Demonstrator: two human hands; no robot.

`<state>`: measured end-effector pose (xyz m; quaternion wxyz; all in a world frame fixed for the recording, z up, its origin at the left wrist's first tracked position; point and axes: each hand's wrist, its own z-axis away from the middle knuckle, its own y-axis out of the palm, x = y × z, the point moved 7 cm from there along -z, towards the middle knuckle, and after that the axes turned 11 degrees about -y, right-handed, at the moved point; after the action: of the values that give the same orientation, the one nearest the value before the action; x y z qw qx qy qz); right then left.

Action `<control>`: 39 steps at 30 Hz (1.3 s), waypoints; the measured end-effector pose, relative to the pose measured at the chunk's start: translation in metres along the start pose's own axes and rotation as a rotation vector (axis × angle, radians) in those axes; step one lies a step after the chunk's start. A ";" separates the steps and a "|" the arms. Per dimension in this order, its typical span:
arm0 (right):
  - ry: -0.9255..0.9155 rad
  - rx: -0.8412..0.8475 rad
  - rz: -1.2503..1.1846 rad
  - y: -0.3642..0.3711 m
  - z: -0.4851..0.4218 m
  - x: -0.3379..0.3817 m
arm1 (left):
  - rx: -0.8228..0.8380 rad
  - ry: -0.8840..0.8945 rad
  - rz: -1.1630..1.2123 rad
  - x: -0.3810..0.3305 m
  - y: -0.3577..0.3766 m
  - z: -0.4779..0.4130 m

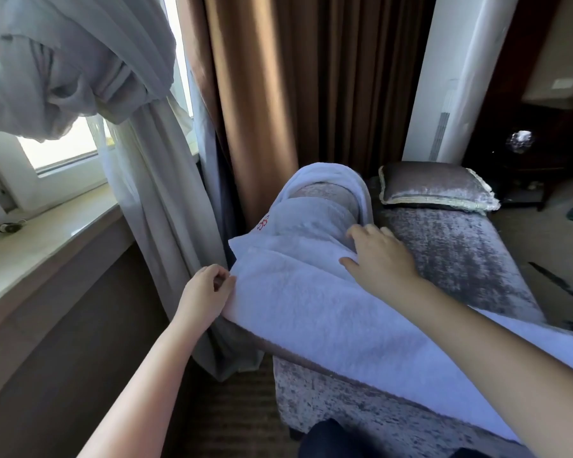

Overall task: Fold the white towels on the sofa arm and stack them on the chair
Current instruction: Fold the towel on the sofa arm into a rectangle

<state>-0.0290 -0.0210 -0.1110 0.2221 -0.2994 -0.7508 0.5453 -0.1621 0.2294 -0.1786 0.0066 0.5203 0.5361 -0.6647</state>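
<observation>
Towel (311,302), white, is lying along the top of the grey velvet sofa arm (344,401) and running out of frame at the right; left hand (205,295) is pinching its left edge, fingers curled on the fabric; right hand (381,259) is resting flat on top, fingers straight and slightly spread; 2nd towel (315,216), white with red stitching, is draping over the arm's rolled far end, touching the 1st; fringed cushion (437,188) is sitting on the seat beyond; brown curtain (278,94) is hanging behind.

The left hand (207,294) pinches the white towel's (298,292) edge between its fingers; the right hand (379,256) lies flat on top.
</observation>
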 end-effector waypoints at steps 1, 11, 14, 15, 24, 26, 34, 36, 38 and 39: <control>0.058 0.083 0.009 0.005 0.000 -0.010 | 0.002 -0.008 0.012 -0.002 -0.001 -0.003; -0.002 0.076 -0.495 -0.006 -0.001 -0.018 | 0.061 0.302 -0.141 -0.112 0.019 -0.049; 0.036 0.092 -0.558 -0.002 0.004 -0.028 | 0.238 0.157 -0.297 -0.122 0.045 -0.078; 0.045 0.112 -0.539 0.001 0.007 -0.034 | 0.276 0.127 -0.353 -0.124 0.052 -0.085; 0.067 -0.035 -0.472 -0.023 0.018 -0.064 | 0.119 0.260 -0.367 -0.154 0.037 -0.093; 0.035 -0.127 -0.533 -0.040 0.024 -0.058 | 0.140 0.191 -0.168 -0.147 0.023 -0.088; -0.314 -0.217 -0.456 -0.030 0.078 0.032 | 0.481 0.034 0.422 -0.089 -0.029 -0.040; -0.421 -0.149 -0.363 -0.006 0.091 0.055 | 0.507 -0.041 0.432 -0.068 -0.033 -0.028; -0.512 -0.099 -0.238 0.015 0.100 0.072 | 0.412 -0.135 0.363 -0.049 -0.032 -0.018; -0.516 -0.058 -0.233 0.025 0.102 0.074 | 0.338 -0.140 0.305 -0.043 -0.031 -0.015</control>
<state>-0.1445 -0.0342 -0.1652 0.0761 -0.0687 -0.8272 0.5524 -0.1497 0.2303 -0.1247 0.0569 0.5415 0.3307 -0.7708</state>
